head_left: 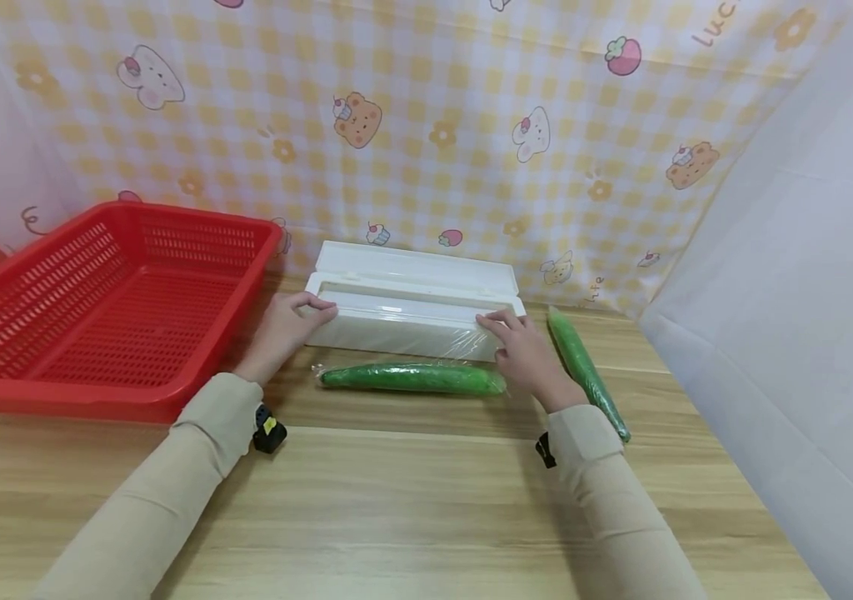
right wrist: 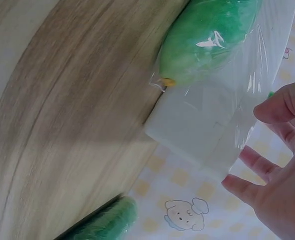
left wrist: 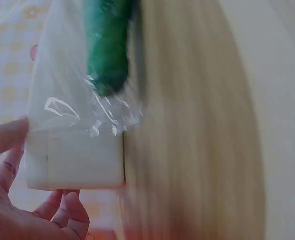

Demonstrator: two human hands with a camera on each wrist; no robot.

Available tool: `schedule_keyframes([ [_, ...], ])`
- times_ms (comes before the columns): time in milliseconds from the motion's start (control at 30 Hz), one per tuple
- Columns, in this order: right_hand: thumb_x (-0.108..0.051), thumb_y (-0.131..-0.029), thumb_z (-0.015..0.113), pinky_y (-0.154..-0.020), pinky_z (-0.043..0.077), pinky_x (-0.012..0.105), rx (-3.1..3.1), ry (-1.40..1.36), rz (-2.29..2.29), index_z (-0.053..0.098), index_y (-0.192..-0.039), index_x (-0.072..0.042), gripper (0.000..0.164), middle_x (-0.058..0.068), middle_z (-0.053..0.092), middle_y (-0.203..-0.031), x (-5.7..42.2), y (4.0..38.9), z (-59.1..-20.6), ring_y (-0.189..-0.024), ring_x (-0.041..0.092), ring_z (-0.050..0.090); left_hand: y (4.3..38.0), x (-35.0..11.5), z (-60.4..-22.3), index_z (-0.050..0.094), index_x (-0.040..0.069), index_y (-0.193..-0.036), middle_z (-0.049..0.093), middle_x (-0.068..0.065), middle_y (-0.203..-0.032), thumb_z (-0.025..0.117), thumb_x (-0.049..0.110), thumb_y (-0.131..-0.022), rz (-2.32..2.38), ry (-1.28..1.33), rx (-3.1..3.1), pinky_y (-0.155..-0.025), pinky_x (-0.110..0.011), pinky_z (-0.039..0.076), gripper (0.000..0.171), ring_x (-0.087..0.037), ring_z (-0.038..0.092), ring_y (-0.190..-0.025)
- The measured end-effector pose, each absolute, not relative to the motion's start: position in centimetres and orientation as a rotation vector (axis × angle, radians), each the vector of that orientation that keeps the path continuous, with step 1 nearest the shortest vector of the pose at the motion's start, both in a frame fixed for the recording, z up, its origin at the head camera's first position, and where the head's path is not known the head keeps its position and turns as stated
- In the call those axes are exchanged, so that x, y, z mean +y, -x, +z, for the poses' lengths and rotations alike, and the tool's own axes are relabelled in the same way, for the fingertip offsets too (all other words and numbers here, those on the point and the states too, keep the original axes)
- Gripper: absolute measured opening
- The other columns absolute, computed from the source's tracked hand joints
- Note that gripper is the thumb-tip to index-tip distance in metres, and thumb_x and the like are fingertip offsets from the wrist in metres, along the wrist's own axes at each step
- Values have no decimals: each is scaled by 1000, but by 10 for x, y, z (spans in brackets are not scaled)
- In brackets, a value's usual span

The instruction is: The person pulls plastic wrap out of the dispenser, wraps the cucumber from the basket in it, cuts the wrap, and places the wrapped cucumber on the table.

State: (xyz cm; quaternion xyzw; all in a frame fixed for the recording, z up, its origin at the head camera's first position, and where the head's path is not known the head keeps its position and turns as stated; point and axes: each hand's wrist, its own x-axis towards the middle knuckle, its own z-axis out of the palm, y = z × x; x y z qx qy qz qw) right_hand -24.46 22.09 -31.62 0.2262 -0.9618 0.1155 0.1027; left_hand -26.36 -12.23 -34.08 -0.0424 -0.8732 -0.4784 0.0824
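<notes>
A white cling film box stands with its lid raised, and clear cling film hangs down its front. My left hand is at the box's left end, pinching the film at the front top edge between thumb and fingers. At the right end, my right hand pinches the film's other side; its thumb shows at the film's edge. Just in front of the box lies a green cucumber in clear film, its loose ends crinkled. A second film-wrapped cucumber lies slanted beyond my right hand.
A large red plastic basket stands at the left, close to my left forearm. Behind the box hangs a yellow checked cloth with cartoon prints. White fabric borders the wooden table on the right.
</notes>
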Motion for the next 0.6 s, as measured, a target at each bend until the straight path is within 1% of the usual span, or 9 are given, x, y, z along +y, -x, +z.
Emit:
schedule_keyframes([
  [67, 7, -79, 50, -90, 41, 50, -2831, -671, 345, 48, -135, -10, 59, 9, 48, -132, 223, 244, -316, -113, 39, 45, 265, -122, -342, 68, 5, -107, 61, -17, -101, 61, 30, -89, -1465, 113, -2580, -69, -30, 36, 32, -22, 46, -81],
  [200, 5, -78, 49, -92, 40, 54, -2838, -650, 333, 48, -136, -11, 60, 8, 48, -134, 230, 243, -316, -117, 41, 43, 266, -122, -342, 67, 3, -109, 60, -18, -113, 62, 25, -89, -1525, 73, -2554, -75, -29, 35, 30, -24, 49, -94],
  [300, 4, -78, 48, -96, 36, 59, -2853, -604, 307, 47, -137, -13, 61, 9, 47, -136, 238, 242, -316, -121, 43, 41, 266, -122, -341, 66, 2, -110, 59, -18, -118, 61, 23, -89, -1551, 55, -2558, -81, -31, 35, 30, -28, 49, -106],
  [400, 5, -77, 47, -100, 29, 64, -2862, -555, 301, 46, -137, -13, 62, 8, 46, -138, 248, 242, -318, -126, 46, 36, 266, -122, -339, 65, 2, -112, 56, -19, -123, 60, 22, -90, -1576, 36, -2570, -87, -36, 36, 30, -31, 46, -113],
  [467, 5, -77, 46, -101, 27, 65, -2860, -540, 303, 46, -137, -14, 63, 7, 46, -138, 254, 242, -319, -125, 47, 36, 266, -122, -338, 64, 1, -113, 52, -19, -128, 60, 21, -90, -1602, 24, -2575, -95, -42, 35, 31, -32, 43, -120],
  [600, 4, -77, 46, -102, 26, 64, -2855, -547, 309, 45, -137, -14, 63, 7, 46, -139, 260, 242, -320, -124, 47, 36, 265, -122, -335, 62, 2, -114, 44, -19, -138, 58, 20, -91, -1634, 9, -2591, -106, -53, 26, 29, -34, 34, -129],
])
